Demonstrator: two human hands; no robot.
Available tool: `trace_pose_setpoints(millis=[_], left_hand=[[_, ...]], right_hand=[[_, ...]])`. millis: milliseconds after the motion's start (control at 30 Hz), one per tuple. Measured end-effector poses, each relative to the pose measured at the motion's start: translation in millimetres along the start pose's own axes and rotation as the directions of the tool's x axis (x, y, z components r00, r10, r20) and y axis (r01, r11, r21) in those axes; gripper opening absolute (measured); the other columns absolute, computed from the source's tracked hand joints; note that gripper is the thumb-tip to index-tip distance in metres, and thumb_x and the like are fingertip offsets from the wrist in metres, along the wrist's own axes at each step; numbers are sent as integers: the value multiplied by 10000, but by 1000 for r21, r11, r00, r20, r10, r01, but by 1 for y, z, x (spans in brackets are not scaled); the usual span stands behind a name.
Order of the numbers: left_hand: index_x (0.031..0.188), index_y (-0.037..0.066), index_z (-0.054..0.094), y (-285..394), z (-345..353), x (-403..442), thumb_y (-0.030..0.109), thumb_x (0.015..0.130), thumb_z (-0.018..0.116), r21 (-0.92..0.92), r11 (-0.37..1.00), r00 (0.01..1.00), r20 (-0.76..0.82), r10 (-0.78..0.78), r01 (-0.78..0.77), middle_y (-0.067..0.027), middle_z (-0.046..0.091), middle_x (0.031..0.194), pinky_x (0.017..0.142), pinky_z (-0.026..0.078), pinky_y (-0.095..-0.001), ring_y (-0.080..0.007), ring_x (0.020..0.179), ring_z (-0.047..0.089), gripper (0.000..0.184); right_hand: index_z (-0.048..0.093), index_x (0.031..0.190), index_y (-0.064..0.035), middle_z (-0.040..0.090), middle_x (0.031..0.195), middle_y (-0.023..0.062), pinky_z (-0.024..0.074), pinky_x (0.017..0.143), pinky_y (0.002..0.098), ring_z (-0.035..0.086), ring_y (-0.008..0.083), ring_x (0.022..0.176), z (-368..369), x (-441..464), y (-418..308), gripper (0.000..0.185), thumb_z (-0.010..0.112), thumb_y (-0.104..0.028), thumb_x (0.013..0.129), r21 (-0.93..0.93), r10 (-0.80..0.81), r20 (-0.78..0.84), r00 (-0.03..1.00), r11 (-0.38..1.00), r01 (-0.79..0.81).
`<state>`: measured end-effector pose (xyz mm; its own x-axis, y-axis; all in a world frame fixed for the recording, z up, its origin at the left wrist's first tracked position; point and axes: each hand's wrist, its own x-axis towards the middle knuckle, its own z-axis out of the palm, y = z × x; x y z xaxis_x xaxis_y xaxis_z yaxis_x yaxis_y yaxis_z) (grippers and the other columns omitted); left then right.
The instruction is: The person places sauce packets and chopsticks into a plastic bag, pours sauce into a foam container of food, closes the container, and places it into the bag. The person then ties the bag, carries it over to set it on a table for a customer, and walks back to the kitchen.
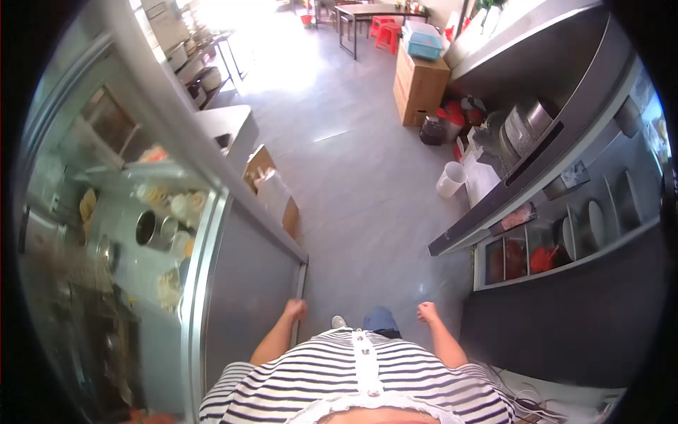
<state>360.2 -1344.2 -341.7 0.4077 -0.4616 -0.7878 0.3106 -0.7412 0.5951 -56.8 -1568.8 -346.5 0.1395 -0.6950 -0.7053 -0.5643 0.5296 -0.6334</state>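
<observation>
My left hand [295,309] hangs low at my side with its fingers curled in. It is close to the end of the grey partition [258,283]; I cannot tell whether it touches. On the other side my right hand [426,311] is closed too, out over the grey floor [353,184]. Nothing shows in either hand. The dark counter front [551,332] stands to the right of that hand. Between the hands a shoe [339,321] and a blue trouser leg [382,321] show below my striped top.
A passage runs ahead between the glazed partition and a counter. A white bucket [450,180] and a tall cardboard box [420,85] with a blue container [424,46] stand right. Leaning cardboard [289,215] is left. Red stools [387,35] and a table [374,10] are far ahead.
</observation>
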Motion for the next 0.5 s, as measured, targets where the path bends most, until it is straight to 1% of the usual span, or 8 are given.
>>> trace_pose_setpoints(millis=[33, 133, 233, 267, 300, 400, 467, 500], left_hand=[[674, 74, 517, 45, 9, 24, 156, 785, 526, -95, 985, 988, 45, 147, -142, -18, 481, 548, 376, 335, -267, -118, 442, 454, 139], [803, 51, 573, 160, 42, 122, 210, 812, 519, -91, 970, 963, 128, 238, -227, -19, 548, 630, 437, 391, -244, -104, 532, 518, 168], [885, 33, 593, 263, 71, 167, 213, 821, 476, 237, 889, 918, 151, 366, -393, -39, 600, 714, 487, 434, -245, -117, 588, 565, 224], [902, 28, 590, 287, 80, 173, 228, 816, 485, 236, 888, 918, 93, 384, -396, -49, 605, 726, 493, 442, -249, -122, 592, 575, 241], [909, 28, 588, 304, 87, 187, 235, 813, 494, 208, 909, 932, 105, 347, -362, -51, 606, 731, 492, 443, -251, -125, 590, 577, 247], [924, 29, 581, 335, 90, 215, 245, 809, 508, 199, 943, 961, 121, 247, -268, -56, 608, 743, 490, 443, -256, -129, 587, 580, 255], [933, 30, 577, 346, 85, 228, 247, 808, 514, 209, 960, 980, 118, 164, -185, -59, 607, 749, 487, 443, -259, -131, 586, 580, 258], [944, 32, 572, 341, 79, 240, 240, 807, 516, 150, 982, 993, 54, 109, -116, -63, 606, 754, 478, 437, -263, -140, 583, 579, 255]], right_hand=[[564, 722, -28, 526, 564, 72, 363, 312, 257, 512, 152, 394, -14, 10, 3, 125, 499, -131, 749, 67, 83, -59, 995, 995, -79], [573, 768, -18, 557, 592, 92, 404, 336, 295, 540, 184, 420, -43, 35, 13, 139, 468, -108, 757, -25, 229, -150, 962, 972, -235], [578, 827, -3, 591, 634, 115, 455, 376, 321, 578, 203, 466, -57, 80, 8, 178, 455, -118, 771, -146, 434, -111, 894, 883, -446], [575, 839, 3, 597, 647, 125, 467, 385, 334, 586, 212, 477, -61, 90, 0, 185, 452, -117, 771, -234, 540, -61, 839, 810, -538], [575, 839, 3, 597, 647, 125, 467, 385, 334, 586, 212, 477, -69, 113, -21, 185, 452, -117, 771, -229, 536, -66, 842, 813, -535], [594, 716, 5, 597, 604, 130, 481, 424, 354, 591, 230, 493, -80, 188, -81, 193, 458, -127, 757, -477, 178, 142, 974, 874, -90], [600, 615, -4, 592, 574, 137, 484, 470, 369, 593, 242, 500, -71, 278, -111, 252, 442, -157, 737, -568, 149, 147, 978, 822, -40], [601, 554, -14, 588, 559, 142, 483, 504, 377, 593, 247, 501, -66, 333, -126, 298, 423, -184, 722, -594, 235, 55, 970, 789, -157]])
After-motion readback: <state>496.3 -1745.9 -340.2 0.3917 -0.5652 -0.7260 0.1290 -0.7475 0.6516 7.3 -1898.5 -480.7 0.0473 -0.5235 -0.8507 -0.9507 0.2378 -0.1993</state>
